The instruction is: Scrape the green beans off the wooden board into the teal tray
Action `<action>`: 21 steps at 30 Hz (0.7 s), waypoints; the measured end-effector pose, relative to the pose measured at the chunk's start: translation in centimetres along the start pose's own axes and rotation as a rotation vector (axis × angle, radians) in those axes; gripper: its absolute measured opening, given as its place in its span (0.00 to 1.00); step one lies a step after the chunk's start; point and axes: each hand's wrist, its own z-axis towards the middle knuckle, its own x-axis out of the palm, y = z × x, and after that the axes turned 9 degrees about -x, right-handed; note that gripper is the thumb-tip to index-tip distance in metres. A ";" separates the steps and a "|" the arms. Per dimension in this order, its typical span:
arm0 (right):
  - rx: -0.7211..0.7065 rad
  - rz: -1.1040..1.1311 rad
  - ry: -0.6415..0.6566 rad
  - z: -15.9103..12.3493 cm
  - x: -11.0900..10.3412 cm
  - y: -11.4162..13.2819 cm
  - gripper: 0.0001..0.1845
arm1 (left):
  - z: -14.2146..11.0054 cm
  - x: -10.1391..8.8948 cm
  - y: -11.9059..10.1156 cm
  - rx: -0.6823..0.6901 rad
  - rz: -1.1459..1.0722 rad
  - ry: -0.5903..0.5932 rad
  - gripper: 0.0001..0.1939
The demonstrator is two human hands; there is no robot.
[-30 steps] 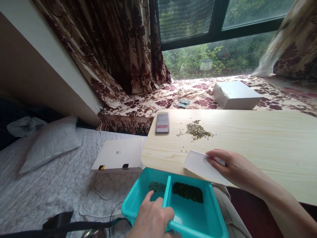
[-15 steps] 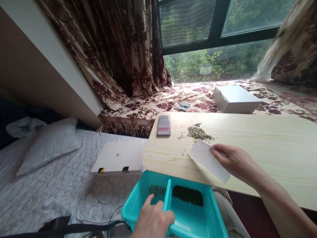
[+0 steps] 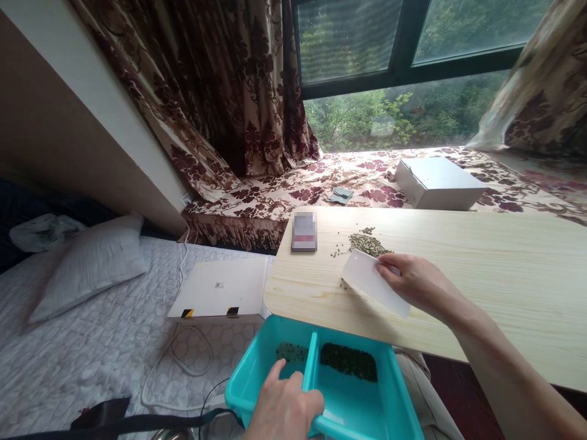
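My right hand is closed on the edge of a thin white sheet, tilted over the wooden table. Beyond the sheet lies a loose pile of small greenish-brown grains, partly covered by it; a few more sit at its left end. Against the table's front edge rests a teal two-compartment bin. My left hand grips its divider near the front, index finger stretched over the left compartment. Dark green grains fill the back of the right compartment, while the left one holds scattered grains.
A small box with a blurred top lies at the left end of the table. To the left, a white flat box and a cable are on the bed. A larger white box stands on the window ledge.
My right hand and the white sheet have moved left and slightly away from me, closer to the grain pile. My left hand and the bin stay where they were.
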 end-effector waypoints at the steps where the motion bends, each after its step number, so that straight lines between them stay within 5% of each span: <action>1: -0.002 0.001 0.013 0.0 0.0 0.1 0.18 | 0.0 0.0 0.0 0.005 0.004 -0.003 0.25; 21: -0.073 -0.070 -0.041 -0.7 0.5 -0.4 0.16 | 0.2 1.3 0.2 -0.096 0.010 0.079 0.23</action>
